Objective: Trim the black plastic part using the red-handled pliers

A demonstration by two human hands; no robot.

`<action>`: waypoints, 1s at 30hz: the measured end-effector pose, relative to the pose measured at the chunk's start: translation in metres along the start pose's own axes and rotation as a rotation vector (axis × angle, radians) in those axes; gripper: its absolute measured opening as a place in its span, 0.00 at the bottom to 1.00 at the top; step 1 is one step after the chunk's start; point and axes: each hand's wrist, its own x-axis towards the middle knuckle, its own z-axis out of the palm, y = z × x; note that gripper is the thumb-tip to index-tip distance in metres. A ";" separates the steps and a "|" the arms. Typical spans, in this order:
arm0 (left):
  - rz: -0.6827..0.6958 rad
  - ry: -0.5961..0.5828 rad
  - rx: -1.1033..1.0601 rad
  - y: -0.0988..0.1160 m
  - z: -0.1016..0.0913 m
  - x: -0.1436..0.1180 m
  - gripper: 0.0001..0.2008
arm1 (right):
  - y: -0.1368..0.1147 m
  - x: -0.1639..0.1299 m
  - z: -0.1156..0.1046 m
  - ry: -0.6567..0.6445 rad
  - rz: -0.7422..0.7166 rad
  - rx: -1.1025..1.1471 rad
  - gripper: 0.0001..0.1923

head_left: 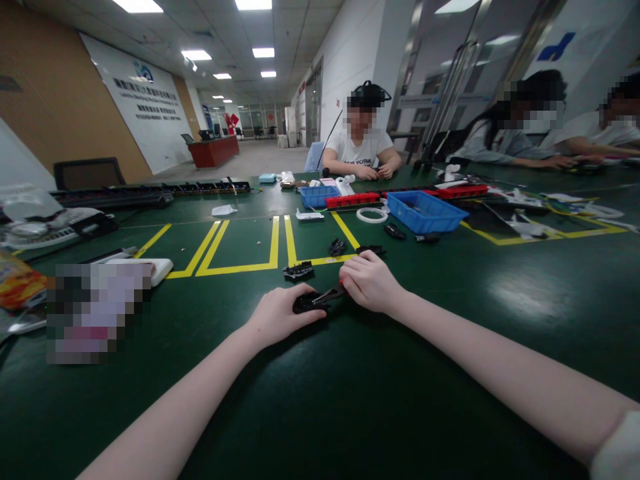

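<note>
My left hand (277, 313) is closed around a small black plastic part (306, 303), pinning it close to the green tabletop. In my right hand (369, 280) are pliers (331, 295) with a bit of red handle showing; their metal jaws reach onto the black part. Whether the jaws grip it, I cannot tell. Just beyond my hands lie a ribbed black piece (299, 270), another dark piece (337, 247) and a flat black piece (371, 251) partly behind my right hand.
Yellow tape (240, 269) marks boxes on the green table (320, 413). Ahead stand a blue tray (425, 212) and a smaller blue bin (319, 197), with a white ring (372, 215) and black pieces (395, 231) nearby. A white device (161, 269) lies left. Across sits a person (357, 150); others work right.
</note>
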 end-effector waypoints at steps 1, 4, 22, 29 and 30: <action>-0.002 -0.001 -0.001 0.000 0.000 0.000 0.23 | 0.001 0.000 0.000 -0.001 0.002 0.002 0.19; -0.007 0.001 -0.004 -0.001 0.001 0.000 0.24 | 0.002 0.001 0.001 -0.009 0.006 0.008 0.19; 0.021 -0.002 0.020 -0.001 0.002 0.000 0.22 | -0.002 0.001 0.004 -0.094 0.039 0.103 0.18; 0.015 0.013 0.013 -0.003 0.002 0.001 0.22 | -0.001 0.000 0.005 -0.102 0.052 0.148 0.19; 0.012 0.013 0.009 -0.003 0.002 0.001 0.23 | -0.001 0.000 0.005 -0.101 0.053 0.153 0.19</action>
